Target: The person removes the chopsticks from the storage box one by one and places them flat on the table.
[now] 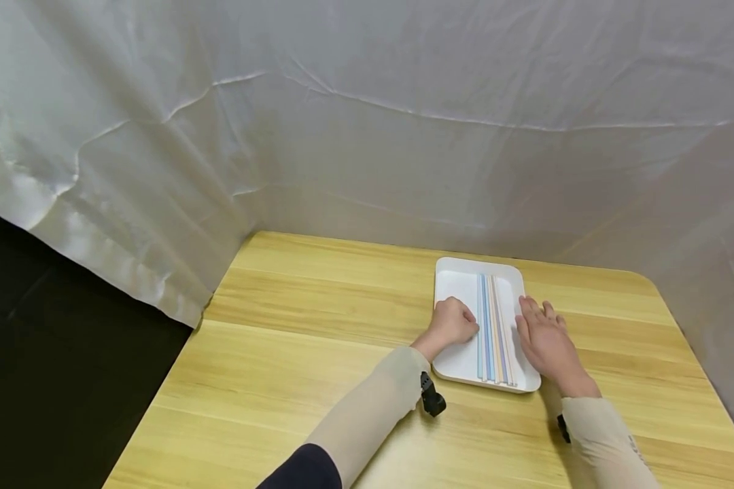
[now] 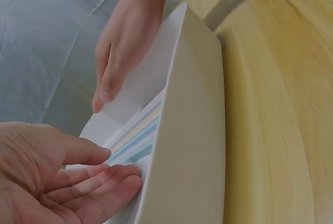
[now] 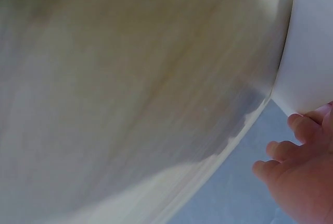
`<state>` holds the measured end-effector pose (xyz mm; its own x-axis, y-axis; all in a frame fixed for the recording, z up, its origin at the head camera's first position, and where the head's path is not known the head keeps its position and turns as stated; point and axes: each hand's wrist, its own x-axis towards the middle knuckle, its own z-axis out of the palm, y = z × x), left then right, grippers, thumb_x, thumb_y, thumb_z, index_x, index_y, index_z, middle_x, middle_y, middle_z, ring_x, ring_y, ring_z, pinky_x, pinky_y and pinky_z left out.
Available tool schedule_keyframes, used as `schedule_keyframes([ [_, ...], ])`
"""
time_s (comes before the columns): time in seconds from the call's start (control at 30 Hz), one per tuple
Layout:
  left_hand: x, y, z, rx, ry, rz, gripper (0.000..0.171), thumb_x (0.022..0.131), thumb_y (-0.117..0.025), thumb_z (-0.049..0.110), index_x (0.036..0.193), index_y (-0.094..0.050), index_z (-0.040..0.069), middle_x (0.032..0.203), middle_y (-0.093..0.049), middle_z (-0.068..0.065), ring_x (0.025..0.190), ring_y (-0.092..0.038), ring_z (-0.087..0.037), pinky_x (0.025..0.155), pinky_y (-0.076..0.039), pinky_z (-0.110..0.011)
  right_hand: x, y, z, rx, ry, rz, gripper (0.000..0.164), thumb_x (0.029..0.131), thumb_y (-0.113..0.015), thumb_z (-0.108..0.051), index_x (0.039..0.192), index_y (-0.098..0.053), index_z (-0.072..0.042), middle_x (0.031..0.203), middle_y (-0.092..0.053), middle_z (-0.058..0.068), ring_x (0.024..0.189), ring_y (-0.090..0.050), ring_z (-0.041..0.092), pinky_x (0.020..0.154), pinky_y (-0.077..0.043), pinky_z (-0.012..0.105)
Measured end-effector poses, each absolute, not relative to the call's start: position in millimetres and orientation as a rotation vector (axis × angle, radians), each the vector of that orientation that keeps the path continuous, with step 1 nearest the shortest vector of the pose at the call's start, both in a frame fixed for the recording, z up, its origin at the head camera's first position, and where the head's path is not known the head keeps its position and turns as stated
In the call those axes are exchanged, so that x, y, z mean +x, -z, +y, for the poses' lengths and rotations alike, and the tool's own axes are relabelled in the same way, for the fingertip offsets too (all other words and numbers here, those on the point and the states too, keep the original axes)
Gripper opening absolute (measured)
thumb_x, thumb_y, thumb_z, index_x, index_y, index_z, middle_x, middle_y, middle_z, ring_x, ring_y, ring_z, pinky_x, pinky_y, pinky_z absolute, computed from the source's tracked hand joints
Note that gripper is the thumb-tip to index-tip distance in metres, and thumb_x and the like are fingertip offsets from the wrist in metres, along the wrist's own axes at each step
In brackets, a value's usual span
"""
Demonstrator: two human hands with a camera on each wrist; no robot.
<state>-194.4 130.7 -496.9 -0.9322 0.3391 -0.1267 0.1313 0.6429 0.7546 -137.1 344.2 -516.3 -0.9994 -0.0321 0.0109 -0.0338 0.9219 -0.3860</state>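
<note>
Bench (image 1: 293, 299) left wide open at left. Left hand (image 1: 454, 322) placed inside the tray by the leftmost straw, fingers loosely bent, nothing seen gripped. Straws (image 1: 488, 333) laid lengthwise, side by side, in the white tray (image 1: 459, 272); row apparently being straightened, so light sideways nudging is probably called for. Right hand (image 1: 544, 343) held along the tray's right rim, fingers extended. Less bench left beyond; far side bounded by the curtain (image 1: 367, 170).
</note>
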Motion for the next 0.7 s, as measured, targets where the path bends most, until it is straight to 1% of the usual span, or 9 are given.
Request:
schedule_keyframes([
  [0.13, -193.2, 497.1, 136.4, 0.24, -1.189, 2.542, 0.014, 0.088, -0.081, 0.011, 0.075, -0.08, 0.009, 0.055, -0.069, 0.002, 0.046, -0.059, -0.007, 0.053, -0.05, -0.013, -137.4, 516.1, 344.4, 0.055, -0.61, -3.075, 0.065, 0.116, -0.022, -0.038, 0.164, -0.022, 0.006, 0.167, -0.025, 0.034, 0.153, -0.015, 0.064, 0.124, -0.013, 0.078],
  [0.2, -192.5, 497.4, 138.6, 0.196, -1.195, 2.535, 0.017, 0.089, -0.081, 0.01, 0.072, -0.079, 0.009, 0.05, -0.066, 0.002, 0.04, -0.057, -0.007, 0.051, -0.05, -0.013, -137.8, 516.6, 344.5, 0.059, -0.607, -3.074, 0.065, 0.116, -0.022, -0.038, 0.164, -0.022, 0.006, 0.167, -0.025, 0.034, 0.152, -0.015, 0.065, 0.124, -0.013, 0.078],
  [0.43, -190.4, 499.7, 143.0, 0.105, -1.261, 2.512, 0.024, 0.085, -0.086, 0.01, 0.066, -0.072, 0.011, 0.048, -0.062, 0.003, 0.038, -0.054, -0.007, 0.048, -0.049, -0.015, -138.3, 517.3, 343.6, 0.058, -0.602, -3.072, 0.065, 0.116, -0.021, -0.038, 0.164, -0.021, 0.006, 0.167, -0.026, 0.034, 0.152, -0.016, 0.065, 0.124, -0.013, 0.078],
  [0.57, -188.5, 502.3, 143.2, 0.104, -1.269, 2.542, 0.027, 0.083, -0.089, 0.012, 0.065, -0.069, 0.011, 0.047, -0.062, 0.002, 0.039, -0.053, -0.007, 0.05, -0.048, -0.015, -137.8, 517.7, 343.4, 0.056, -0.596, -3.072, 0.066, 0.116, -0.02, -0.039, 0.164, -0.021, 0.006, 0.167, -0.026, 0.034, 0.152, -0.016, 0.065, 0.124, -0.014, 0.078],
  [0.7, -187.4, 503.5, 143.3, 0.12, -1.256, 2.584, 0.029, 0.081, -0.091, 0.014, 0.065, -0.067, 0.011, 0.05, -0.061, 0.002, 0.046, -0.054, -0.008, 0.054, -0.046, -0.016, -138.0, 518.3, 343.9, 0.05, -0.595, -3.066, 0.065, 0.116, -0.021, -0.038, 0.164, -0.022, 0.006, 0.167, -0.026, 0.034, 0.152, -0.016, 0.065, 0.124, -0.014, 0.078],
])
